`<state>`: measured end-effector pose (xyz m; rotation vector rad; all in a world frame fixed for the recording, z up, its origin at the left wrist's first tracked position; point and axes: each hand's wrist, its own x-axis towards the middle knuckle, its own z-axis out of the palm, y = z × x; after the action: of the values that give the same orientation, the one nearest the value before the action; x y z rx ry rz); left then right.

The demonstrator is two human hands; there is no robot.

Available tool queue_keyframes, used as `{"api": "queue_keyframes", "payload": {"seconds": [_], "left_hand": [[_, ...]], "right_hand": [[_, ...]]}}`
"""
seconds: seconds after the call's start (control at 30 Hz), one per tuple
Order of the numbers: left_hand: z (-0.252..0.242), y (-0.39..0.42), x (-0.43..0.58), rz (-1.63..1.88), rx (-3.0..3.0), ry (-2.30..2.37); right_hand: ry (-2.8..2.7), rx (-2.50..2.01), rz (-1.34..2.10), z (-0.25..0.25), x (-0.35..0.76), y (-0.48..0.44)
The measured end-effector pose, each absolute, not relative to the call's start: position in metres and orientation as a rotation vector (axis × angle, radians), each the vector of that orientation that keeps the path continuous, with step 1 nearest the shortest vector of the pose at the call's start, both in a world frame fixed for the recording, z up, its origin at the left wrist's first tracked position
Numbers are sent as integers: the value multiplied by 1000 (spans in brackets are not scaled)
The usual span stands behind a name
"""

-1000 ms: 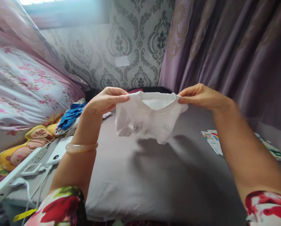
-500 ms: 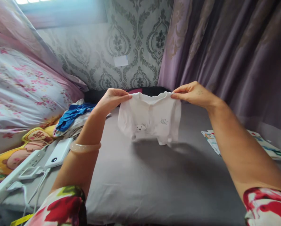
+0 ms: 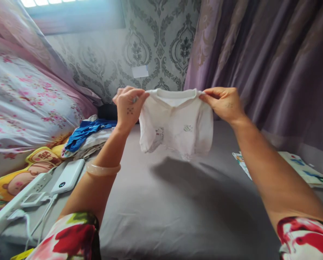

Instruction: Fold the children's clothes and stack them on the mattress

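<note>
From the head camera, a small white shirt (image 3: 177, 124) hangs in the air above the grey bed sheet (image 3: 156, 202), stretched by its shoulders. The left hand (image 3: 129, 106) pinches one shoulder and the right hand (image 3: 225, 103) pinches the other, the two hands well apart. A pale bangle (image 3: 103, 169) circles the left wrist. Blue clothes (image 3: 87, 131) lie left, near a white power bank (image 3: 68, 176).

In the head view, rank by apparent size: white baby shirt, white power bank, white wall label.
1. white baby shirt
2. white power bank
3. white wall label; it is farther from the camera, so its real size is unsure.
</note>
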<state>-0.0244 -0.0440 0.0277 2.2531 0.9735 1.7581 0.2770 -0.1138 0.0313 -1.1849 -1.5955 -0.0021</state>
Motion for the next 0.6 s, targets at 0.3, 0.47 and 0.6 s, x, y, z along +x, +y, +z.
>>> {"api": "queue_keyframes", "payload": {"seconds": [0.3, 0.47, 0.6], "left_hand": [[12, -28, -16, 1644, 2701, 1330], [21, -36, -14, 1857, 2746, 1301], [22, -37, -12, 2005, 2724, 1301]], "right_hand": [[-1850, -1281, -532, 23, 274, -102], [-1714, -1263, -740, 31, 272, -108], [-1660, -1261, -779, 34, 272, -110]]}}
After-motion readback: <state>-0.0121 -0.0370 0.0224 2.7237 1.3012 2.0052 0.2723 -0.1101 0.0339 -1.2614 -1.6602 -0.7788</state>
